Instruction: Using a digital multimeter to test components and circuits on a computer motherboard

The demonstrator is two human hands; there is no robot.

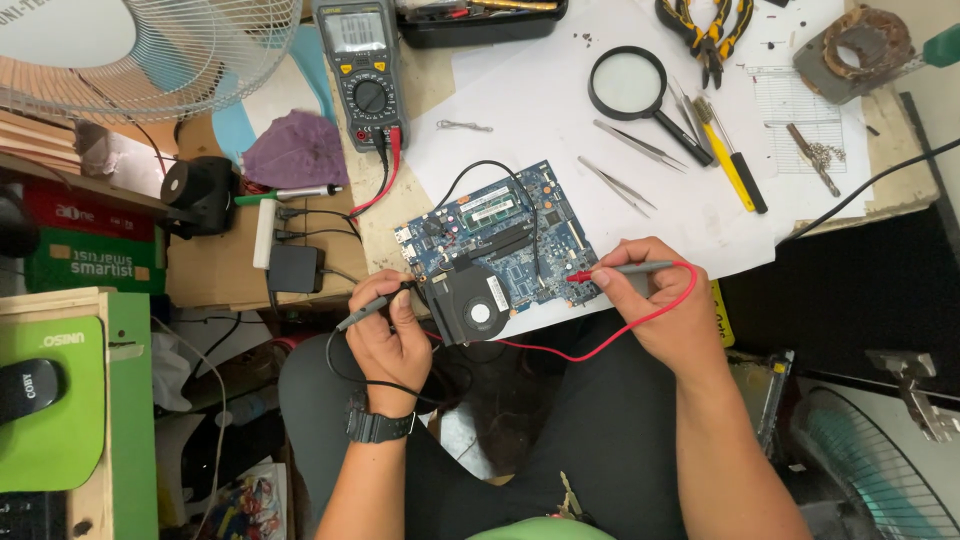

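Observation:
A blue laptop circuit board (505,240) with a black cooling fan (478,305) lies at the near edge of the paper-covered bench. My left hand (390,335) grips a black test probe (372,308) whose tip touches the board's near left corner. My right hand (655,305) holds a red test probe (610,271), its tip on the board's right edge. Red and black leads run back to a grey multimeter (362,70) standing at the far side of the bench.
A magnifying glass (628,86), two tweezers (625,165), a yellow-handled screwdriver (730,160) and pliers (708,30) lie on the white paper. A white desk fan (150,45) stands at far left. A black charger (293,268) sits left of the board.

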